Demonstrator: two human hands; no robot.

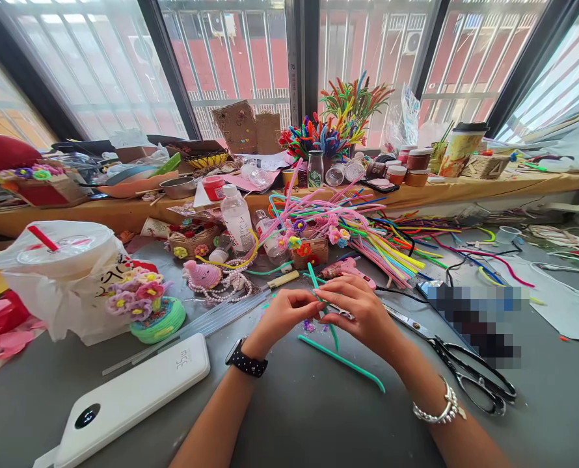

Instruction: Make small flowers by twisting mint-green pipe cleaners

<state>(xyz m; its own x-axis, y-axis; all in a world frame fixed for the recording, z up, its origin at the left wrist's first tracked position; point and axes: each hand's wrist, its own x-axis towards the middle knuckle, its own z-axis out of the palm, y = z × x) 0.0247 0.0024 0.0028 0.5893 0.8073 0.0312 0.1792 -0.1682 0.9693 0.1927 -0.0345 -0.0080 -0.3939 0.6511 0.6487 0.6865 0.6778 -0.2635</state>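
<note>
A green pipe cleaner [313, 274] is pinched between my two hands above the table, one end pointing up and away and the other hanging toward me. My left hand [289, 316] grips it from the left, thumb and forefinger pressed together. On the right, my right hand [360, 311] has its fingers closed around the same piece, so the middle of it is partly hidden. Below them a second green pipe cleaner [343, 363] lies on the grey table. Small purple beads or scraps [309, 325] are just under my hands. Large black-handled scissors [458, 370] rest beside my right wrist.
A white power bank [138, 396] and a bagged drink cup [69, 273] stand at left, near a crocheted flower pot [160, 318]. Behind my hands are a pink glue gun [348, 270] and piled pipe cleaners [391, 250]. A phone [470, 318] lies right.
</note>
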